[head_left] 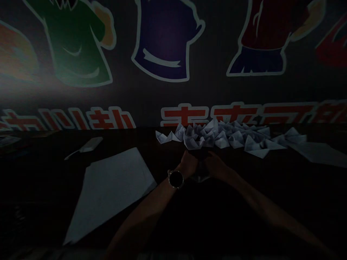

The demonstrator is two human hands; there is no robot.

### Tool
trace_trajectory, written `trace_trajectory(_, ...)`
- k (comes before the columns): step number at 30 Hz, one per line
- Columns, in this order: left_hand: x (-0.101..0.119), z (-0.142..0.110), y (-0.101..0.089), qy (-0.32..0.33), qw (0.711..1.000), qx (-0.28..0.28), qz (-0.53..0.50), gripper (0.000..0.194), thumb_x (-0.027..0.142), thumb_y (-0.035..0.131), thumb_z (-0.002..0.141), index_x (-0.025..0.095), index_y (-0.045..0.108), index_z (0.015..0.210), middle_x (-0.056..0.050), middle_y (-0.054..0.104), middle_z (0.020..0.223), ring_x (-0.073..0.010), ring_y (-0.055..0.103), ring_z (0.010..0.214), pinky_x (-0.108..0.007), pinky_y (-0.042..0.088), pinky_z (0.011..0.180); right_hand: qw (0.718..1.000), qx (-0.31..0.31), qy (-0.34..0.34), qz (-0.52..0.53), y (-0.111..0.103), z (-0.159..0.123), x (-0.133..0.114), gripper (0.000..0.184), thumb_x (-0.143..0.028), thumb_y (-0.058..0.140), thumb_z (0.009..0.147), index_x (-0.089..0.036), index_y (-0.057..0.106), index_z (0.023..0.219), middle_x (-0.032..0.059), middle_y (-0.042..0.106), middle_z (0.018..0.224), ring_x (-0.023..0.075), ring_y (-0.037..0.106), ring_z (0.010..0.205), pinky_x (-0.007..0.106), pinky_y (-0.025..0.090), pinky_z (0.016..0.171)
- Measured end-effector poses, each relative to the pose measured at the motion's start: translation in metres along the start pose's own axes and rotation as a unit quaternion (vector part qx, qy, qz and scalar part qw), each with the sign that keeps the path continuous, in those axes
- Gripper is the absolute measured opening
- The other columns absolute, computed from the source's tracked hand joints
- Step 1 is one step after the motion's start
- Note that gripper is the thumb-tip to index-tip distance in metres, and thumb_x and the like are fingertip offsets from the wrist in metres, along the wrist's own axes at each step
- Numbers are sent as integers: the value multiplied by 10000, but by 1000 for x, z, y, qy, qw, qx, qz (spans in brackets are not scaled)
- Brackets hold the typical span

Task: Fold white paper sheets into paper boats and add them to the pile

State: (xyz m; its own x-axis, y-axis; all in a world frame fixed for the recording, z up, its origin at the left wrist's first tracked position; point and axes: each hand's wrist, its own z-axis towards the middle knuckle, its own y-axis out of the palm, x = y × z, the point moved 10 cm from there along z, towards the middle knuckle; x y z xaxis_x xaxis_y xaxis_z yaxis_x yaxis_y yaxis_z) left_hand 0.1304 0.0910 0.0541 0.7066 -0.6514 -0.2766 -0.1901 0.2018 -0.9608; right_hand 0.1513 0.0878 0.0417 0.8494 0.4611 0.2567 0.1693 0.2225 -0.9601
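My left hand (189, 163), with a round dark-faced watch (176, 179) at its wrist, is closed in front of me. Opposite it, my right hand (217, 165) is closed too. Between them is a piece of folded paper (200, 178), mostly in shadow, which both hands grip; the fingertips are hard to make out in the dark. Just beyond my hands lies a heap of folded white paper boats (217, 134). To the left of my left forearm rests a stack of white paper sheets (114, 187).
A pale flat object with a thin dark end (89, 144) lies at the left of the dark table (173, 224). More flat paper (322, 153) is at the right, beside the boats. Behind the table stands a wall (121, 90) with painted figures and red lettering.
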Motion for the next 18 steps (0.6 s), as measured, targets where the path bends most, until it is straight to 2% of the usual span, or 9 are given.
trace_trajectory(3,0,-2,-2,11,1000,17,4,157,88,502,798,108,657,780,-108,692,830,-208,626,806,-373,362,899,1000,-21,5,0,6,-1,1,241,-81,485,744,-123,691,862,148,700,867,253,628,891,436,220,1011)
trace_trajectory(7,-1,-4,-5,25,999,37,8,179,88,477,814,98,655,801,-119,691,816,-222,629,793,-412,369,894,1000,-2,-10,4,2,-2,2,220,-146,506,751,-106,677,885,148,694,857,253,631,858,442,187,1032)
trace_trajectory(9,1,-4,-8,49,998,46,8,174,93,484,810,95,657,803,-121,687,838,-233,622,828,-420,362,904,1000,12,-8,10,-1,-2,5,208,-176,538,731,-101,677,867,145,693,839,256,633,840,440,188,1035)
trace_trajectory(13,12,-6,-21,123,989,77,-6,170,120,497,802,102,650,874,-116,644,1030,-242,554,1011,-376,347,933,1000,18,4,22,-4,0,9,195,-171,578,680,-111,690,829,138,699,834,260,632,847,429,193,1036)
trace_trajectory(15,13,-5,-24,146,986,73,-22,162,138,505,794,103,657,837,-117,659,981,-232,583,943,-340,404,852,1000,10,6,27,-4,0,9,179,-167,588,665,-127,696,801,131,703,825,263,631,857,432,186,1035)
trace_trajectory(18,7,-2,-17,139,989,35,-46,163,179,516,788,123,668,768,-96,690,808,-200,626,729,-279,450,649,999,10,14,31,-3,-1,11,165,-174,595,665,-136,692,793,125,705,817,266,632,852,445,180,1029)
